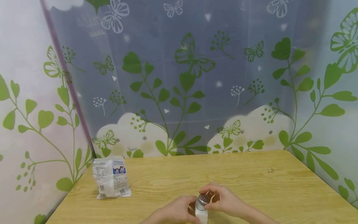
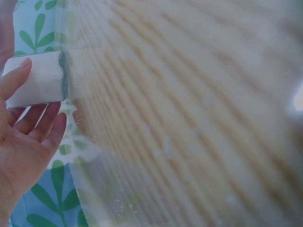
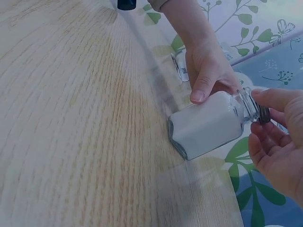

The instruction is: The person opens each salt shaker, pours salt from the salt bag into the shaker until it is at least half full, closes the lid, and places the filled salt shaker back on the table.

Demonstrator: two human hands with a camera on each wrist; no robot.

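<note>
A square glass salt shaker [image 1: 201,215], filled with white powder or fine grains, stands near the table's front edge in the head view. My left hand [image 1: 179,210] grips its body, thumb on one side and fingers on the other. At the top, my right hand [image 1: 223,199] pinches the perforated metal lid [image 1: 204,199] between thumb and fingers. In the right wrist view, glass threads on the neck [image 3: 246,105] show below the lid [image 3: 263,114]. The left wrist view shows the shaker's body [image 2: 40,81] against the left thumb; its lid is out of that view.
A white printed packet [image 1: 112,178] stands at the table's left. Small white grains [image 2: 165,146] lie scattered on the wooden table [image 1: 195,171]. Printed curtains [image 1: 156,77] rise along its back and sides. A dark object [image 3: 126,4] shows at the right wrist view's top edge.
</note>
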